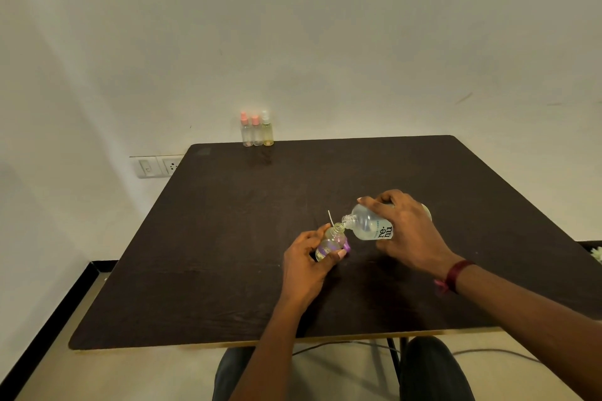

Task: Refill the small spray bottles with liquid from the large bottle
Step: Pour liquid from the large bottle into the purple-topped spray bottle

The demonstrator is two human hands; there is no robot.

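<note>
The dark table (228, 238) stands against a pale wall, and the person sits at its near edge.

Left hand (306, 265): the fingers and thumb are curled round a small spray bottle (330, 242), gripping its lower body. The bottle is uncapped and leans with its open neck toward the right. It is positioned just above the table surface, near the centre.

Right hand (407, 231): the fingers wrap over the large bottle (368, 226) from above and grip its body. The bottle is tipped nearly horizontal, with its open neck pointing left. The neck meets the mouth of the small spray bottle. Clear liquid is visible inside the large bottle.

A purple piece (348, 246) lies just beside the small spray bottle. A thin white tube (330, 217) rises behind it. These may be parts of the removed spray head; the view is too small to confirm.

Three capped spray bottles (257, 130) stand upright in a row, touching one another, at the far edge of the table. A dark red band (456, 275) encircles the right wrist.
</note>
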